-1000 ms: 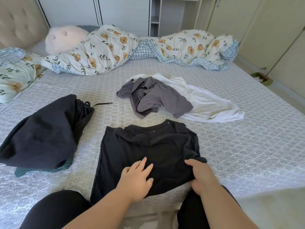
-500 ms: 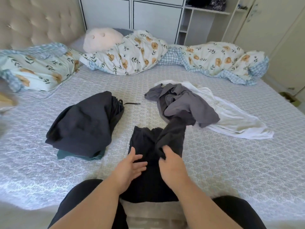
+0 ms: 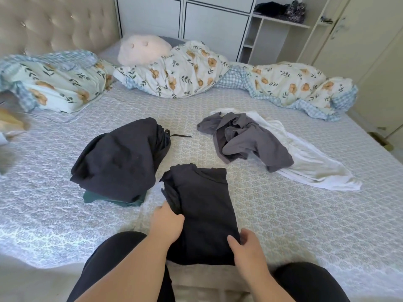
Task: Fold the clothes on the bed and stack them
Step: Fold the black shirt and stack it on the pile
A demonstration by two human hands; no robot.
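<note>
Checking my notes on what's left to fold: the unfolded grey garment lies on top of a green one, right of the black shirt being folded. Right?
Not quite. In the head view the grey garment lies on a white one, not green; it is right of the black shirt.

No readable text, label, brand, number or sign anywhere in view.
</note>
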